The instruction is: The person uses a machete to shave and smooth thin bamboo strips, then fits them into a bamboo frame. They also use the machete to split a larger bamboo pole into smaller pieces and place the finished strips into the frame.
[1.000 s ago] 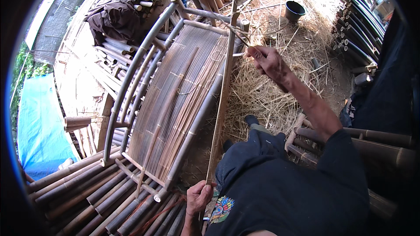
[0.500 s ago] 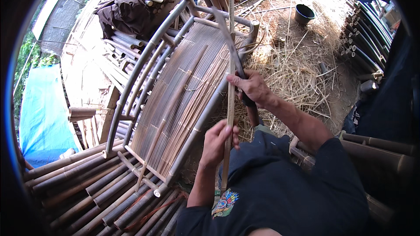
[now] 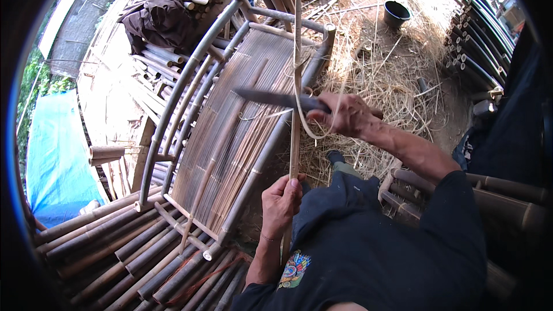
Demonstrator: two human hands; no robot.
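Pinching the long bamboo strip [image 3: 296, 150] between thumb and fingers, my left hand [image 3: 280, 201] sits at the lower middle of the frame, while my right hand [image 3: 344, 114] is wrapped round the handle of a knife [image 3: 266, 97] near the centre. The strip's long axis runs nearly straight up the frame, from beside my dark shirt [image 3: 380, 247] past my left hand to the top edge. My right hand lies just to the right of it and above my left, so it is the nearer of the 2 to where knife and strip cross. The blade points left, roughly square to the strip; I cannot tell whether its edge touches it. A thin curl [image 3: 311, 134] loops down beside my right knuckles, close to the crossing and partly in the way. Behind the blade, left of the strip, slants a bamboo bench [image 3: 260, 161] with a loose stick [image 3: 223, 141] on its slats, its front rail passing near the knife. Pale shavings [image 3: 397, 103] cover the ground to the right, below a black bucket [image 3: 397, 14]; thick poles [image 3: 127, 253] fill the lower left.
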